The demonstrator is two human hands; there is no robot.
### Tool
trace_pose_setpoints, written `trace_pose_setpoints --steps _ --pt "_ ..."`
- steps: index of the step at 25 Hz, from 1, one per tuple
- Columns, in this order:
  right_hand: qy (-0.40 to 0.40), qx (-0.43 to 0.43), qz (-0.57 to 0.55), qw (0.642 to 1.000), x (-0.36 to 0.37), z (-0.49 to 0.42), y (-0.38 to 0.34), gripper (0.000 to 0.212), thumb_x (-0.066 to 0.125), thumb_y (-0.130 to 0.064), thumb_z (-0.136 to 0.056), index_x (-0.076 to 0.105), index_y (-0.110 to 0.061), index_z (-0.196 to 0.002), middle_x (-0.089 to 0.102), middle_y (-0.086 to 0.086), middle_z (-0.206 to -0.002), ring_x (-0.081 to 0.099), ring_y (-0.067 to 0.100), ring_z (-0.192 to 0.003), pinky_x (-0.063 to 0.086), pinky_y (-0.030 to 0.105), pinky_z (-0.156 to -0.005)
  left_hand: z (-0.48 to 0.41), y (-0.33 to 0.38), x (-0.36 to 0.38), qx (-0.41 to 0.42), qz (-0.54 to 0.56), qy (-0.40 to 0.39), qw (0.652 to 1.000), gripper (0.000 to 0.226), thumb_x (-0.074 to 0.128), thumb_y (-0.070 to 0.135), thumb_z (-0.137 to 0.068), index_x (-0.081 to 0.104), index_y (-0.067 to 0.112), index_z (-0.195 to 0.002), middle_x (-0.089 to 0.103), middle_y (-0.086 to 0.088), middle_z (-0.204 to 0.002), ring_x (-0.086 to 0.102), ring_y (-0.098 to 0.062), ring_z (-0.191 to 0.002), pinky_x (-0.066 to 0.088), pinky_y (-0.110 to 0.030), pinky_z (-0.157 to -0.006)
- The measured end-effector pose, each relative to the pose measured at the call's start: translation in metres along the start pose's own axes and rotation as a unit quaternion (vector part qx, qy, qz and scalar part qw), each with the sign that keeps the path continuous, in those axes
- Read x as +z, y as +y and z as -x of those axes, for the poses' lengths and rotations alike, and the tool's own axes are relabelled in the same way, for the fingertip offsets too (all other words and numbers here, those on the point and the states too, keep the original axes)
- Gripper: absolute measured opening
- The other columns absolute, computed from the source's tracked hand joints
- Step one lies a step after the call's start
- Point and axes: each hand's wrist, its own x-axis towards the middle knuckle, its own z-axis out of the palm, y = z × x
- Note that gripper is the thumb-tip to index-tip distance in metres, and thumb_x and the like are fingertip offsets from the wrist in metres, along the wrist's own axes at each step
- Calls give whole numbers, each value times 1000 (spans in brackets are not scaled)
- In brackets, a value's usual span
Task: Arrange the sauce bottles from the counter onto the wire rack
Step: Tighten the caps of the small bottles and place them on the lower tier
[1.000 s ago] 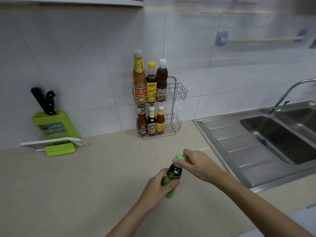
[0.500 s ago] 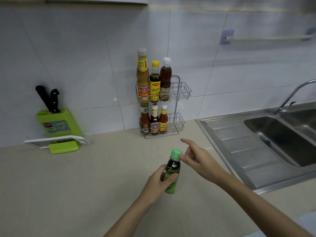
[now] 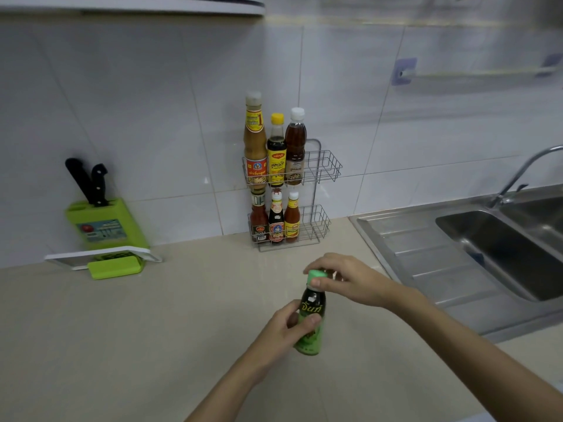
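A small dark sauce bottle [image 3: 311, 312] with a green label and green cap stands upright on the beige counter. My left hand [image 3: 281, 332] wraps its lower body. My right hand [image 3: 344, 278] pinches the green cap from the right. Behind them, against the tiled wall, stands a two-tier wire rack [image 3: 320, 175]. Three tall bottles [image 3: 275, 150] fill the left part of its upper shelf, and three small bottles [image 3: 275, 220] fill the left part of the lower shelf. The right end of each shelf holds nothing.
A green knife block [image 3: 105, 222] with two black-handled knives stands at the left, with a white-framed board [image 3: 100, 258] in front of it. A steel sink [image 3: 499, 251] with drainboard and tap lies to the right. A towel bar [image 3: 475, 71] hangs on the wall.
My right hand, which had lifted off the cap with a finger pointing, has come back and closed on the green cap. The left hand kept hold of the bottle.
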Motion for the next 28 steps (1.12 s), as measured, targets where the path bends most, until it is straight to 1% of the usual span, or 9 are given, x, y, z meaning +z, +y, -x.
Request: trace_pose_setpoints --steps 2,4,6,8,11,14,18,24,28 --pt "12 -59 82 995 -3 0 -2 33 44 -50 -93 59 -21 -98 55 -6 -93 51 8 -80 45 24 -70 2 7 0 -8 18 -36 999 38 62 42 -89 59 14 -115 67 -4 -98 68 -30 -100 52 -37 -91" --pt "17 -87 149 985 -8 -1 -3 33 36 -41 -95 51 -16 -80 48 -3 -82 46 13 -74 44 33 -69 4 17 2 -10 32 -58 998 30 58 41 -90 61 15 -106 66 -5 -89 69 -22 -82 54 -28 -74" --pt "11 -82 140 987 -8 -1 -2 38 30 -34 -98 47 -12 -72 47 2 -76 46 17 -70 43 39 -68 4 25 5 -3 25 -54 998 25 56 45 -86 60 21 -94 62 -4 -77 64 -15 -67 48 -23 -59" --pt "30 -55 113 992 -6 -3 -1 44 26 -33 -98 45 -8 -67 46 3 -70 43 16 -63 41 40 -64 2 27 8 5 2 -62 998 22 60 45 -85 58 24 -90 61 2 -72 61 -12 -63 45 -23 -57" --pt "31 -22 128 991 -2 -8 -3 51 20 -42 -93 43 -7 -63 40 0 -61 37 12 -54 39 39 -58 -1 22 10 0 -30 -55 998 20 68 40 -82 57 26 -91 62 8 -73 61 -8 -63 49 -22 -61" --pt "26 1 152 988 2 -10 1 50 19 -42 -91 42 -9 -62 38 -1 -58 35 11 -51 36 37 -57 -6 15 12 -11 -108 3 994 31 67 55 -73 57 31 -91 63 8 -79 62 -10 -70 52 -31 -67" --pt "58 -8 171 984 10 -8 10 44 17 -39 -89 38 -12 -62 39 -2 -58 33 15 -51 35 34 -58 -10 8 18 -10 -232 76 970 40 58 67 -67 51 31 -85 59 7 -74 59 -12 -64 51 -31 -60" --pt "30 -22 225 974 12 -22 17 39 17 -36 -86 41 -16 -63 43 -2 -63 34 15 -52 35 32 -61 -19 -5 23 6 -355 157 921 45 44 75 -71 38 33 -86 54 9 -73 57 -16 -70 41 -31 -58" --pt "71 49 133 987 18 -26 29 44 21 -44 -90 45 -15 -69 49 -3 -64 41 14 -54 35 32 -57 -37 2 10 9 -359 166 919 47 50 74 -67 41 31 -82 55 8 -68 53 -12 -62 37 -28 -52"
